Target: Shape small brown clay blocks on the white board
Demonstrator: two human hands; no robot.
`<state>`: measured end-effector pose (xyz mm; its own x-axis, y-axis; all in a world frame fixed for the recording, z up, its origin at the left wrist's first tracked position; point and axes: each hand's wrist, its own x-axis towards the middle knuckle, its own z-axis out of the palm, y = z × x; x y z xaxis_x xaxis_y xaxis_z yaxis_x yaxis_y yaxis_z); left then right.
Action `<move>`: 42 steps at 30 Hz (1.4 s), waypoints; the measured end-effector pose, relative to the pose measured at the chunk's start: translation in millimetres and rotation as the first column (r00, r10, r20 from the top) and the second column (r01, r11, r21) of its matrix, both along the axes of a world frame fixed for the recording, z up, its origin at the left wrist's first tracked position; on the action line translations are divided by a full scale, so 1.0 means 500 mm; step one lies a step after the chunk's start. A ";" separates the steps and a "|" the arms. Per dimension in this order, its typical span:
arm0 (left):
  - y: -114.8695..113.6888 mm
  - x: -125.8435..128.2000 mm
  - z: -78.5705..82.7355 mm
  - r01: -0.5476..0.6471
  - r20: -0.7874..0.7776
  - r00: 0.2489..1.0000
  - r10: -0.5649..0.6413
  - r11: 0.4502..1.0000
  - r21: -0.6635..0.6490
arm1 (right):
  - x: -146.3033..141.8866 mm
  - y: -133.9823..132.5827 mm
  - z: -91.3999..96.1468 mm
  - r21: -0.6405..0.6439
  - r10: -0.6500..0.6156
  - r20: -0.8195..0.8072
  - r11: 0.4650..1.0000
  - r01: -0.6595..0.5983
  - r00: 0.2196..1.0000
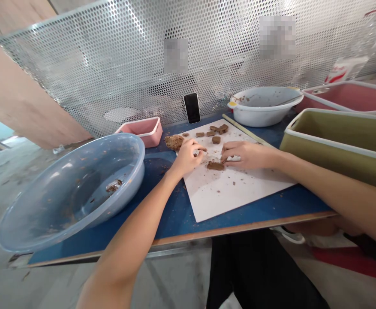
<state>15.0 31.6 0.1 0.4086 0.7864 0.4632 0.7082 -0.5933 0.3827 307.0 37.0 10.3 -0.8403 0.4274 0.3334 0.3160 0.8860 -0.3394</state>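
On a white board (213,199) lies a brown clay-like block (215,165) with crumbs scattered round it. My right hand (241,154) is over the board, fingers curled down and fingertips at the block's right end. To the left of the block, my left hand (189,155) is held with thumb and forefinger apart, and nothing shows between them. Farther back on the board are several smaller brown pieces, among them a squarish chunk (216,140) and a cluster (222,128). A rough brown lump (174,142) sits at the board's left edge, beside my left hand.
A large blue basin (110,210) stands left on the blue table (175,219). A small pink bin (152,135), a phone (192,108) and a white basin (265,115) line the back. A pale stick (244,128), green bin (329,141) and pink bin (361,96) are right. Behind rises perforated metal (136,81).
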 end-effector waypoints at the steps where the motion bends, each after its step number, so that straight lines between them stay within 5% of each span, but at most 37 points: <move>1: -0.004 0.003 0.003 0.011 -0.006 1.000 -0.010 1.000 0.002 | -0.001 0.001 -0.002 0.017 0.000 0.005 1.000 0.000 1.000; 14: -0.009 0.008 0.002 -0.019 -0.027 0.999 0.019 1.000 0.003 | -0.010 -0.003 -0.019 0.141 -0.085 0.047 0.987 0.078 0.995; 42: -0.007 0.006 -0.002 -0.033 -0.022 0.999 0.033 0.999 0.005 | -0.004 -0.005 -0.004 0.114 -0.092 0.035 0.990 0.088 0.995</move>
